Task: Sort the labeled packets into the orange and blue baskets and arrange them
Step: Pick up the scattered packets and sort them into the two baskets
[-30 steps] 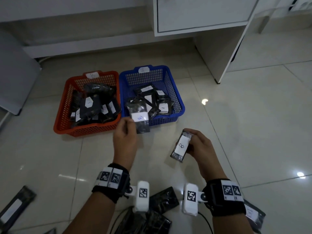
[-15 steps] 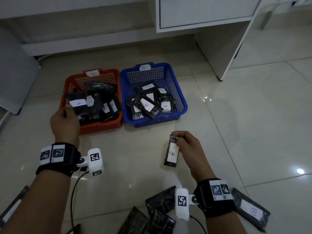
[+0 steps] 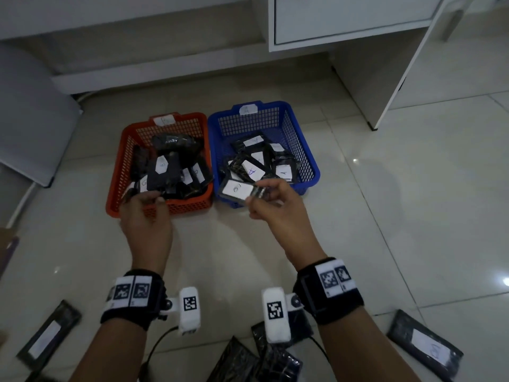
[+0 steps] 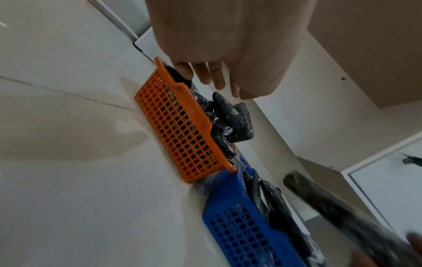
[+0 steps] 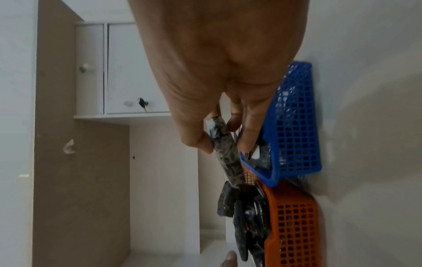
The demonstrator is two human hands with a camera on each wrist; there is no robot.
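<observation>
The orange basket and the blue basket stand side by side on the floor, each holding several black packets with white labels. My right hand pinches one end of a black packet and holds it level over the blue basket's front left corner; its label looks like a B. The right wrist view shows thumb and fingers pinching that packet. My left hand hovers over the orange basket's front edge, fingers relaxed and holding nothing. Its straight fingers hang above the orange basket.
Loose packets lie on the floor near me: one at the left, one at the right, several between my wrists. A white cabinet stands behind the baskets, and a grey panel leans at the left.
My left hand let go of its packet at the orange basket and moved right to the front edge. My right hand raised its packet from low over the floor and turned it level.
</observation>
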